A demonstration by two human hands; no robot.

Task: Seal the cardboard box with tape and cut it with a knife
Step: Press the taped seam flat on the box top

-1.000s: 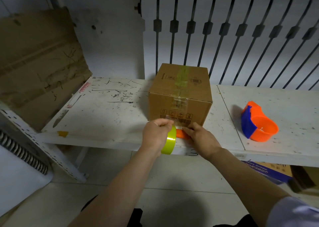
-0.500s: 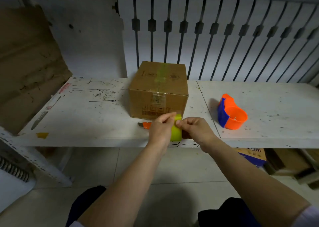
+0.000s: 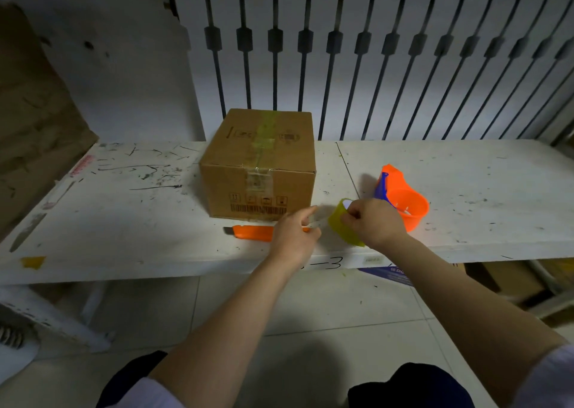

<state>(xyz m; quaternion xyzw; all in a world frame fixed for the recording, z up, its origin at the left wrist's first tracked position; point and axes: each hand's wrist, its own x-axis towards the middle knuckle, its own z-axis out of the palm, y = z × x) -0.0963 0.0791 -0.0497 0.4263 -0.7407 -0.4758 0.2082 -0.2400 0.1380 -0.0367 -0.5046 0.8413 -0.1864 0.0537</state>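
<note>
A closed cardboard box [image 3: 257,165] stands on the white shelf [image 3: 124,221], with a yellowish tape strip along its top and down its front face. An orange utility knife [image 3: 253,232] lies on the shelf just in front of the box. My right hand [image 3: 372,223] grips a yellow tape roll [image 3: 341,226] to the right of the box's front corner. My left hand [image 3: 295,235] is beside the roll, its fingers pinching the clear loose tape end pulled from it; the hand covers the knife's right end.
An orange and blue tape dispenser [image 3: 402,198] rests on the shelf right of my hands. A large cardboard sheet [image 3: 34,122] leans at the left. A barred white panel [image 3: 372,50] backs the shelf. Boxes [image 3: 503,280] sit under the shelf at right.
The tape roll passed from my left hand to my right and moved right, away from the box front. My left hand now pinches the tape end. The knife is now uncovered.
</note>
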